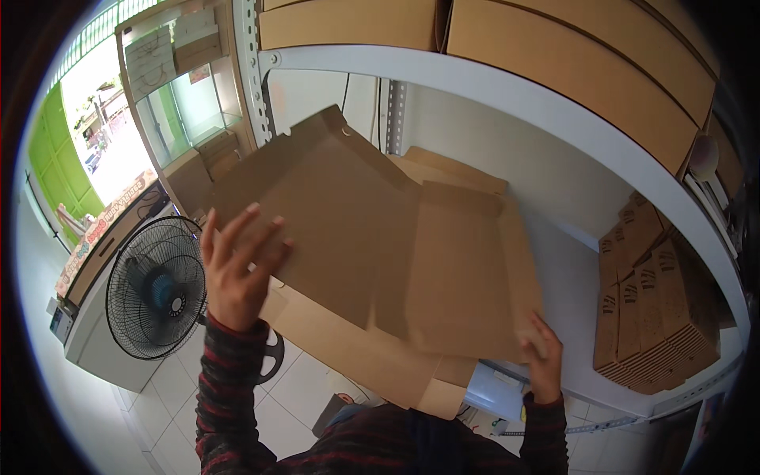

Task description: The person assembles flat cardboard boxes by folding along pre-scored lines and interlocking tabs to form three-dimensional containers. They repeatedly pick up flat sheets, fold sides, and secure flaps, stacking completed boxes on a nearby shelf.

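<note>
A brown cardboard box, with its lid panel folded up and back, is tilted between my hands. My left hand has its fingers spread at the lid's left edge, and I cannot tell how firmly it touches. At the lower right corner of the box, my right hand grips the side wall, its fingers slightly blurred. Beneath the box lies another flat piece of cardboard, partly covered by it. A cardboard flap also shows behind the box.
Stacked folded cartons stand on the shelf at right. Long cardboard boxes fill the metal shelf above. On the left are a black fan, a counter and a glass cabinet.
</note>
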{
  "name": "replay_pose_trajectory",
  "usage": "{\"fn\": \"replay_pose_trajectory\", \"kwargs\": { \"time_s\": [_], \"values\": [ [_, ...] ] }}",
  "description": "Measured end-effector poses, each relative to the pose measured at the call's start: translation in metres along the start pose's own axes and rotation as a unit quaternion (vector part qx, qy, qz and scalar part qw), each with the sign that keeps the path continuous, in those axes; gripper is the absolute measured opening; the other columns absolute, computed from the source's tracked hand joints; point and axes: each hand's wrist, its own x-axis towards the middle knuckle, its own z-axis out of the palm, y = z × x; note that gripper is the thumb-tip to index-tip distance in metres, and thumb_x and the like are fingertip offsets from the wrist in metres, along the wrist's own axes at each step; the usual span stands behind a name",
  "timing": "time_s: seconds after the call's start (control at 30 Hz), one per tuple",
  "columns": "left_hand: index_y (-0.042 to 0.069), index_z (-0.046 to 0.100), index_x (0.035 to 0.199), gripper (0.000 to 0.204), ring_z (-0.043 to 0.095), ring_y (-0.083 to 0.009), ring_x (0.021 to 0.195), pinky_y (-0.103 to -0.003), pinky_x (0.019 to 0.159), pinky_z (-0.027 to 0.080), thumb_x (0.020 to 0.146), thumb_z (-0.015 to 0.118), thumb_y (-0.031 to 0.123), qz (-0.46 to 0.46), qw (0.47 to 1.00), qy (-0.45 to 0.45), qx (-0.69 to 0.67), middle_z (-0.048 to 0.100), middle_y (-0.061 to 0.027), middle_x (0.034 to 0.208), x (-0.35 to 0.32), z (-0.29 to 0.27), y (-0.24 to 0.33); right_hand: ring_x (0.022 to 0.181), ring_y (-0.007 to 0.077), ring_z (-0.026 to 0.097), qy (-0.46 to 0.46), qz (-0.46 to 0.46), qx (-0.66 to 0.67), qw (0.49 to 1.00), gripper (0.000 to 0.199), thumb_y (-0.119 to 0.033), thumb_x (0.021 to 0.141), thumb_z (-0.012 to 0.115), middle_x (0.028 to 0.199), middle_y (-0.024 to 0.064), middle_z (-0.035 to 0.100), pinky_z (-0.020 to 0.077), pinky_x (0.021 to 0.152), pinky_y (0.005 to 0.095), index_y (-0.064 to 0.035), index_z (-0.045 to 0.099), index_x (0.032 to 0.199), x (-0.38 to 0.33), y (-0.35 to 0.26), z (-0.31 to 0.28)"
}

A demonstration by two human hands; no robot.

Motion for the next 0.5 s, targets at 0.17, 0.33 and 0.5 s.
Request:
{"fn": "replay_pose_trajectory", "kwargs": {
  "time_s": [0.17, 0.33, 0.5],
  "values": [
    [0.013, 0.073, 0.091, 0.031, 0.049, -0.0264, 0.126, -0.058, 0.116, 0.017, 0.070, 0.060, -0.005, -0.067, 0.986, -0.150, -0.016, 0.064, -0.0040, 0.114, -0.035, 0.007, -0.022, 0.129, 0.0315, 0.047, -0.265, -0.087, -0.118, 0.953, 0.080, -0.024, 0.070, 0.086, 0.141, 0.0217, 0.045, 0.0362, 0.108, 0.0399, 0.0003, 0.049, 0.136, 0.011, -0.044, 0.005],
    [0.011, 0.071, 0.097, 0.038, 0.042, -0.0284, 0.133, -0.059, 0.117, 0.010, 0.066, 0.058, -0.007, -0.085, 0.968, -0.224, -0.078, 0.058, -0.0083, 0.125, -0.028, -0.019, 0.022, 0.109, 0.0327, 0.058, -0.285, -0.189, -0.206, 0.917, 0.071, -0.014, 0.062, 0.085, 0.117, 0.0194, 0.058, 0.0488, 0.090, 0.0391, -0.0050, 0.059, 0.127, 0.029, -0.037, -0.002],
    [0.008, 0.066, 0.111, 0.041, 0.047, -0.0318, 0.128, -0.056, 0.110, 0.026, 0.070, 0.067, 0.003, 0.018, 0.894, -0.239, -0.379, 0.057, -0.0133, 0.128, -0.001, -0.011, 0.079, 0.088, 0.0294, 0.060, -0.235, -0.253, -0.435, 0.831, 0.063, -0.012, 0.055, 0.084, 0.094, 0.0135, 0.060, 0.0496, 0.070, 0.0399, -0.0038, 0.064, 0.115, 0.049, -0.069, -0.008]
  ]
}}
